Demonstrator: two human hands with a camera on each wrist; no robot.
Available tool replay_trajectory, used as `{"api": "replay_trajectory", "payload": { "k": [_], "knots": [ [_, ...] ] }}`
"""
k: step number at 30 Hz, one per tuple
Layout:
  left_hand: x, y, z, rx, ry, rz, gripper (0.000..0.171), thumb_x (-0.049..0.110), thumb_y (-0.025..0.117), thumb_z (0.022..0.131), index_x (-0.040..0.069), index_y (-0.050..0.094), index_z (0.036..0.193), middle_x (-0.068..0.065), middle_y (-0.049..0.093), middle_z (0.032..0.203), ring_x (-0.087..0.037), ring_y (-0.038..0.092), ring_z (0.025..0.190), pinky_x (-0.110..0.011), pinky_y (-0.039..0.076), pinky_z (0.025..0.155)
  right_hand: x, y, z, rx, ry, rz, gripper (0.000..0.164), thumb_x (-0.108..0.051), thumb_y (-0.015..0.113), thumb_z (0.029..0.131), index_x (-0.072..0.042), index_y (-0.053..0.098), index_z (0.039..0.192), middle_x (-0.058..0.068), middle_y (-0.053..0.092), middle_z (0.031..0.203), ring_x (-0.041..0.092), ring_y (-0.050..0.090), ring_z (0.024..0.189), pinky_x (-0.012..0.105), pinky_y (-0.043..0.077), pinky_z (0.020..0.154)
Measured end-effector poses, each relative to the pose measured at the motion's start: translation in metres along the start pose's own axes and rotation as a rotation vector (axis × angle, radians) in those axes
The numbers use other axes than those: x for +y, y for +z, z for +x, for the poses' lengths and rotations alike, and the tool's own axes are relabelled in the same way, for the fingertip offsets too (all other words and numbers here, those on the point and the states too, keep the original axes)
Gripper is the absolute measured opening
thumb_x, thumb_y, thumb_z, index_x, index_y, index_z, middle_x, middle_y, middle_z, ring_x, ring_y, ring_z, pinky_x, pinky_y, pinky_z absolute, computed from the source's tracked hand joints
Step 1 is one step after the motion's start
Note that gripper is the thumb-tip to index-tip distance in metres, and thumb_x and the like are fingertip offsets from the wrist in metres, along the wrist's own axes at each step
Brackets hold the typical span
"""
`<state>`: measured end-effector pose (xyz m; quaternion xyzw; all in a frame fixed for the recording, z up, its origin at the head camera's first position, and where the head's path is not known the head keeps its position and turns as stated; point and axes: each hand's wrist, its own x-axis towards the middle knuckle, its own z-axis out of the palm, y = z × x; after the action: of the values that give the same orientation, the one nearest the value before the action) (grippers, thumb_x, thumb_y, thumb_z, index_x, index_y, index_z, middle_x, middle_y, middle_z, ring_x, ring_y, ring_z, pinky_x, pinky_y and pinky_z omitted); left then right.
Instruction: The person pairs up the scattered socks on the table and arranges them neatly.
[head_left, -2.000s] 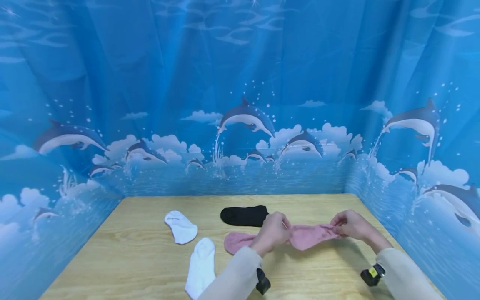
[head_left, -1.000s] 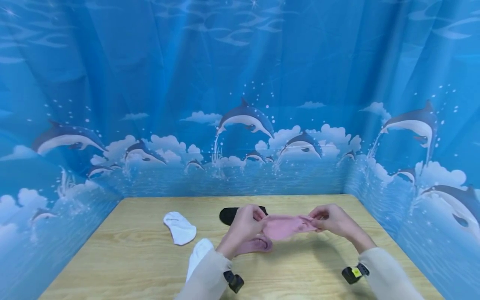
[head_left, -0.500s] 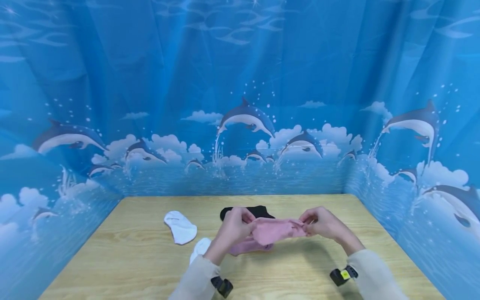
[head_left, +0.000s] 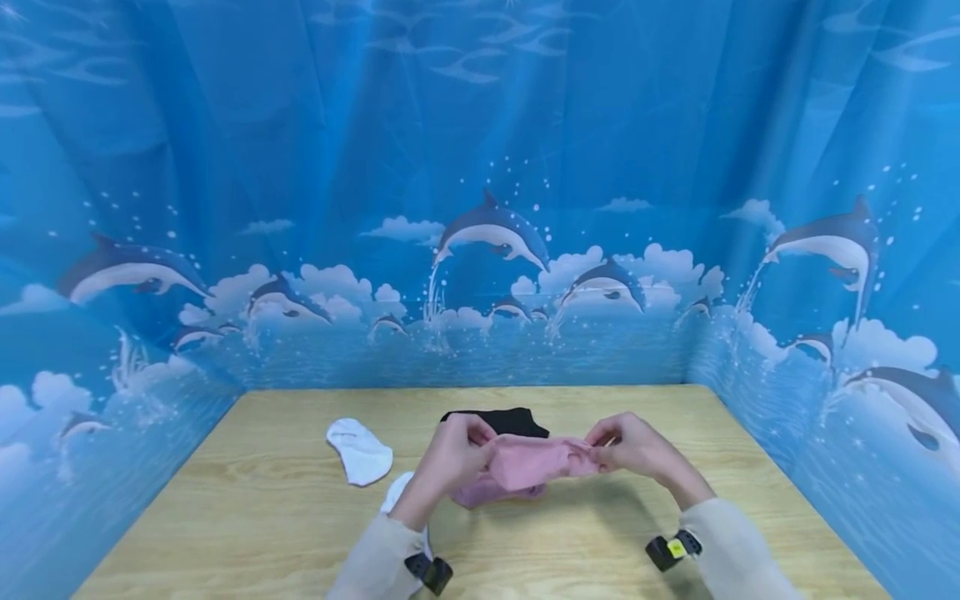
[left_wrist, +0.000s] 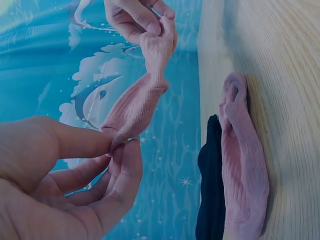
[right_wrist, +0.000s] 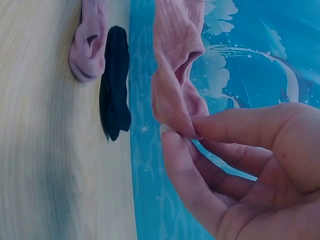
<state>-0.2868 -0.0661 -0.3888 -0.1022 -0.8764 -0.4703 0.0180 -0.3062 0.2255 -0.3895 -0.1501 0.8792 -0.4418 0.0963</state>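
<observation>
A pink sock (head_left: 534, 461) hangs stretched between both hands, held up over the table. My left hand (head_left: 452, 454) pinches one end of it between thumb and fingers, as the left wrist view shows at the sock's tip (left_wrist: 127, 117). The other end is pinched by my right hand (head_left: 633, 450); in the right wrist view the sock's opening (right_wrist: 182, 90) shows just above those fingertips. A second pink sock (head_left: 498, 492) lies on the table below, partly hidden by the left hand and the held sock. Behind it lies a black sock (head_left: 498, 421), partly covered in the head view.
One white sock (head_left: 359, 452) lies at the left of the wooden table (head_left: 247, 500). Another white sock (head_left: 396, 492) is mostly hidden under the left forearm. A blue dolphin-print curtain (head_left: 480, 350) encloses the table's back and sides.
Both hands have moved left with the pink sock, lifting it off the table and away from the second pink sock. The left forearm now covers more of the nearer white sock.
</observation>
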Motion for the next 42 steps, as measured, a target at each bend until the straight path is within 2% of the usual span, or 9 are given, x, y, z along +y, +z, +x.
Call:
{"api": "replay_trajectory", "payload": {
  "k": [8, 20, 26, 34, 42],
  "knots": [
    [-0.004, -0.007, -0.003, 0.000, -0.032, -0.042, 0.004, 0.001, 0.073, 0.089, 0.002, 0.071, 0.092, -0.007, 0.069, 0.081, -0.013, 0.063, 0.066, -0.026, 0.058, 0.060, -0.011, 0.006, 0.007, 0.003, -0.014, -0.014, 0.012, -0.006, 0.074, 0.087, 0.001, 0.073, 0.097, 0.010, 0.071, 0.089, 0.018, 0.064, 0.075, 0.036, 0.059, 0.072],
    [-0.012, -0.013, -0.005, 0.019, -0.063, -0.054, 0.005, 0.004, 0.073, 0.091, 0.002, 0.071, 0.095, -0.009, 0.071, 0.083, -0.012, 0.065, 0.065, -0.029, 0.060, 0.062, -0.018, 0.013, 0.016, -0.024, -0.058, 0.047, 0.019, 0.004, 0.069, 0.082, 0.005, 0.071, 0.100, 0.012, 0.070, 0.089, 0.018, 0.065, 0.077, 0.031, 0.060, 0.072],
    [-0.016, -0.013, -0.005, 0.031, -0.078, -0.049, 0.004, 0.003, 0.071, 0.092, 0.003, 0.072, 0.095, -0.008, 0.071, 0.084, -0.011, 0.066, 0.063, -0.025, 0.059, 0.060, -0.017, 0.018, 0.018, -0.024, -0.055, 0.075, 0.019, 0.004, 0.070, 0.084, 0.006, 0.070, 0.103, 0.013, 0.070, 0.090, 0.018, 0.066, 0.077, 0.032, 0.061, 0.072],
    [-0.019, -0.012, -0.005, 0.020, -0.064, -0.037, 0.005, 0.002, 0.070, 0.091, 0.002, 0.072, 0.096, -0.008, 0.070, 0.083, -0.012, 0.066, 0.064, -0.025, 0.058, 0.059, -0.010, 0.024, 0.017, -0.008, -0.062, 0.100, 0.017, 0.001, 0.069, 0.090, 0.006, 0.071, 0.106, 0.014, 0.071, 0.091, 0.018, 0.067, 0.077, 0.033, 0.062, 0.072],
    [-0.023, -0.013, -0.005, 0.043, -0.054, -0.005, 0.004, 0.005, 0.073, 0.092, 0.002, 0.071, 0.094, -0.007, 0.070, 0.081, -0.011, 0.064, 0.061, -0.027, 0.057, 0.058, -0.009, 0.029, 0.021, -0.012, -0.069, 0.111, 0.012, 0.003, 0.067, 0.091, 0.006, 0.071, 0.103, 0.013, 0.071, 0.088, 0.016, 0.067, 0.075, 0.044, 0.063, 0.076]
  ]
}}
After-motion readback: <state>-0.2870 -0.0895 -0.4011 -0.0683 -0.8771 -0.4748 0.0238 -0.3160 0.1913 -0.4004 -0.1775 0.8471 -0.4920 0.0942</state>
